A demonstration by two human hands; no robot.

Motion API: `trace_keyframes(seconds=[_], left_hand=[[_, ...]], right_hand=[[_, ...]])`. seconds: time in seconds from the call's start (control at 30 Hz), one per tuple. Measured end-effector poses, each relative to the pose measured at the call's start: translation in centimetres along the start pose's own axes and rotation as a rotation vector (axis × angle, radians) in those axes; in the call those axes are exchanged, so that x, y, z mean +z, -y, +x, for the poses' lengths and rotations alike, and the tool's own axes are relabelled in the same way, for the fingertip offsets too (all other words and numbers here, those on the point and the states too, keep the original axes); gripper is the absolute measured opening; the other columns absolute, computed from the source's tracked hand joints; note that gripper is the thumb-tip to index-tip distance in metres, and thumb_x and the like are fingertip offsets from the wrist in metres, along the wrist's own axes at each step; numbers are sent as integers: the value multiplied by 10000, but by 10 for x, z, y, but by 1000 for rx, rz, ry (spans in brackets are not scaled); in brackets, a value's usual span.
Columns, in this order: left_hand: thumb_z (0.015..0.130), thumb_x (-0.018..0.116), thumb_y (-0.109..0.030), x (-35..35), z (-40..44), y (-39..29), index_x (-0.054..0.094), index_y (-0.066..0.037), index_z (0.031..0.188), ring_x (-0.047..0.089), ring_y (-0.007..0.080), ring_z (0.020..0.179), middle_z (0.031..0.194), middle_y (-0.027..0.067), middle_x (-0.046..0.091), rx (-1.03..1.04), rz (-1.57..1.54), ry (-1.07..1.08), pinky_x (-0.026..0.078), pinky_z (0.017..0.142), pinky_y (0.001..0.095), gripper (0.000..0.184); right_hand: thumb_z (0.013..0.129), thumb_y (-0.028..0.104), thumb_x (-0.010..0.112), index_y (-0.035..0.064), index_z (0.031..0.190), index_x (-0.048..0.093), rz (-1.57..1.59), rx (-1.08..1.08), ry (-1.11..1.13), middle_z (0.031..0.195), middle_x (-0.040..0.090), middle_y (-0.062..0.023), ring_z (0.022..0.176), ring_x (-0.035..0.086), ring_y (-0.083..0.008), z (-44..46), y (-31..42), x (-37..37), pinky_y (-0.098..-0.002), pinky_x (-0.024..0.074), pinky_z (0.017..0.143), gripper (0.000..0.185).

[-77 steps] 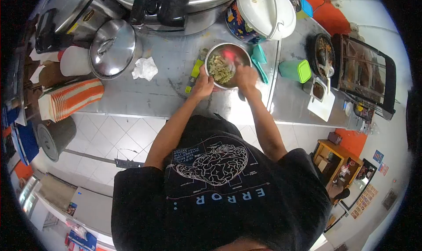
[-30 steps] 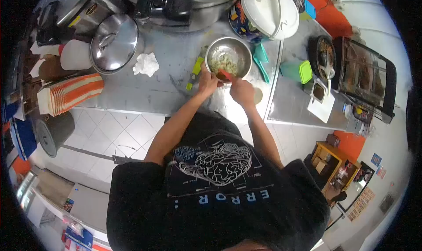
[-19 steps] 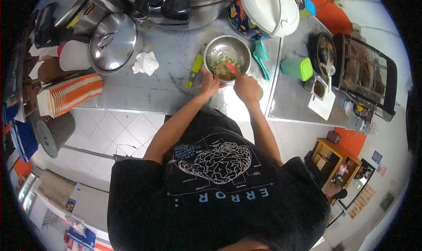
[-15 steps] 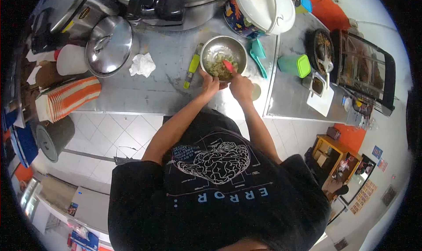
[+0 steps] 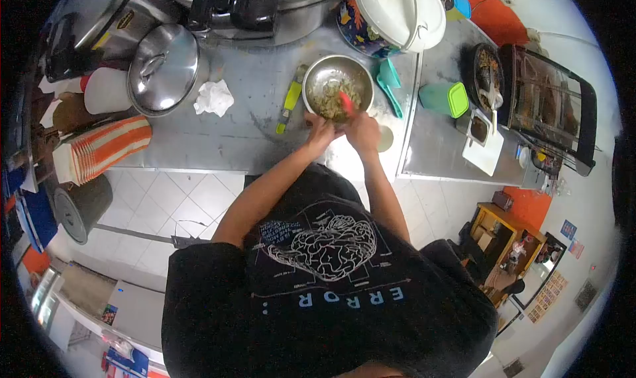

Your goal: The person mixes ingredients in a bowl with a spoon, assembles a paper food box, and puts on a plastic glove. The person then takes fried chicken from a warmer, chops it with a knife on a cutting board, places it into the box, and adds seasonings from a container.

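A round metal bowl holds a chopped, pale green mixture in its lower part. My left hand grips the bowl by its near left rim. In my closed right hand is a spatula with a red head, which dips into the mixture; my fist hides its handle. A green-handled tool lies just left of the bowl. To the right of the bowl is a teal scoop. A round pale disc lies beside my right hand.
Crumpled white paper and a metal lid are on the left. Behind the bowl stand a large pot and a white-lidded container. Farther right are a green-lidded container, a dark pan and a white board.
Since the earliest frame, the bowl has shifted slightly left and the red spatula head has moved toward its near side. My left hand has most recently moved slightly down along the near rim.
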State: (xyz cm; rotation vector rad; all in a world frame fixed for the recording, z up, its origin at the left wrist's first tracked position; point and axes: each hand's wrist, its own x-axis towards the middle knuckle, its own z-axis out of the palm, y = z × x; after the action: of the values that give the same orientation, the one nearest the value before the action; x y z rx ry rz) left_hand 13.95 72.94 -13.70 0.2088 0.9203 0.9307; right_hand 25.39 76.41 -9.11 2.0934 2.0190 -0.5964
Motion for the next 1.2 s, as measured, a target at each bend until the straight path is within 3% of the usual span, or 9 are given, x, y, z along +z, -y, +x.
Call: trace_keyframes(seconds=[0.23, 0.37, 0.57, 0.67, 0.7, 0.77, 1.0, 1.13, 1.2], left_hand=[[947, 211, -15, -7, 26, 30, 74, -131, 1470, 521, 275, 1214, 1411, 178, 356, 71, -101, -123, 550, 931, 391, 553], [1028, 286, -207, -35, 53, 64, 153, -172, 1470, 565, 242, 1156, 1417, 112, 380, 93, 18, -81, 557, 904, 371, 463], [1007, 325, -108, -12, 22, 16, 114, -149, 1379, 630, 266, 1041, 1365, 185, 355, 54, -40, -210, 618, 793, 361, 430], [1006, 326, -81, -25, 22, 16, 149, -106, 1344, 652, 302, 988, 1293, 197, 431, 34, 178, -272, 640, 661, 368, 382], [1006, 326, -81, -33, 26, 14, 149, -106, 1344, 652, 302, 988, 1293, 197, 431, 40, 182, -272, 640, 661, 368, 382], [973, 323, -70, -45, 33, 19, 99, 21, 1316, 693, 346, 729, 1154, 284, 522, 108, 330, -204, 629, 573, 396, 419], [965, 355, -75, -41, 8, -19, 337, 48, 1276, 697, 350, 721, 959, 248, 625, 162, 649, -260, 612, 540, 389, 335], [971, 386, -113, -67, 27, -16, 390, 40, 1284, 695, 330, 646, 904, 264, 638, 500, 1230, -397, 590, 526, 392, 349], [1006, 401, -195, -57, 14, -34, 393, 3, 1299, 695, 315, 654, 845, 232, 647, 106, 754, -221, 584, 564, 415, 353]], right_hand=[[837, 249, 552, 261, 1231, 603, 14, 57, -35, 858, 680, -205, 801, 665, -409, -7, 17, -32, -538, 521, 713, 397], [831, 198, 549, 213, 1297, 557, -18, -6, 0, 860, 680, -211, 787, 675, -391, -6, 5, -16, -516, 532, 668, 466], [856, 203, 541, 253, 1323, 538, -54, -68, -108, 787, 664, -199, 703, 665, -378, -7, -7, -1, -502, 531, 606, 469], [856, 212, 529, 249, 1253, 599, -99, -86, 21, 761, 672, -186, 682, 670, -367, -8, 3, -15, -492, 528, 600, 405], [811, 250, 581, 39, 857, 687, -43, -83, 37, 721, 665, -208, 715, 671, -389, -10, 3, 3, -492, 534, 654, 240], [804, 261, 585, 18, 775, 678, -87, -131, -10, 730, 668, -216, 725, 675, -391, -12, 6, -2, -484, 538, 668, 262], [833, 305, 598, 135, 946, 713, -80, -82, -86, 813, 679, -188, 771, 669, -363, 43, -34, -15, -489, 527, 678, 234], [815, 286, 603, 137, 904, 711, -131, -576, 47, 778, 677, -175, 734, 672, -347, 56, -26, -26, -472, 533, 654, 205], [793, 271, 605, 93, 855, 709, -275, -568, 152, 778, 682, -174, 738, 678, -341, 58, -6, -59, -455, 542, 659, 215]])
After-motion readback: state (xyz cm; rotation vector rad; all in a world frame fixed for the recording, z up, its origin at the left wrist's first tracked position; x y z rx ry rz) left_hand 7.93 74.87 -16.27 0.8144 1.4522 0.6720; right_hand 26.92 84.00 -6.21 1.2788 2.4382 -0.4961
